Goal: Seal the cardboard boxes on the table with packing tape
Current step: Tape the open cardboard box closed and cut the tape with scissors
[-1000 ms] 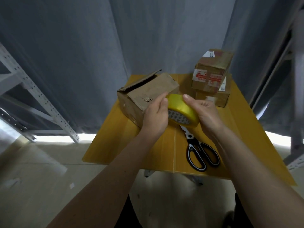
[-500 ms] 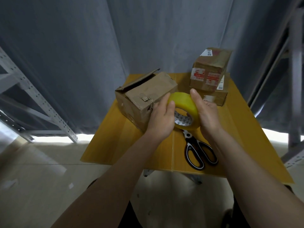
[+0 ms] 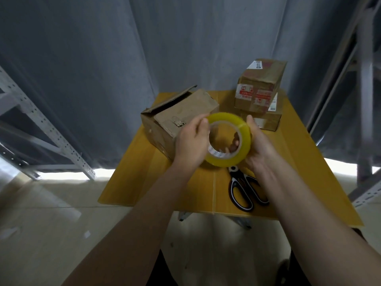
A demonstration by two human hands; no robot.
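Scissors: black-handled steel scissors (image 3: 245, 188) are laid on the yellow table (image 3: 156, 182), just in front of the tape roll.
Tape: the yellow ring-shaped roll of packing tape (image 3: 243, 139) is held above the table.
Left hand (image 3: 190, 143): fingers are curled on the roll's left rim.
Right hand (image 3: 260, 147): the roll is cupped; fingertips are seen through its hole.
Progress: no strip seems pulled yet. The brown cardboard box (image 3: 175, 120), behind the roll, has one flap raised and unsealed. The two stacked taped boxes (image 3: 259, 93) appear done.
Room: free table is left in front of the roll, near the edge.

A yellow roll of packing tape (image 3: 228, 139) is held upright, its open core facing the camera. Behind it sits an open cardboard box (image 3: 177, 118), flap raised; two taped boxes (image 3: 258, 93) are stacked far right.
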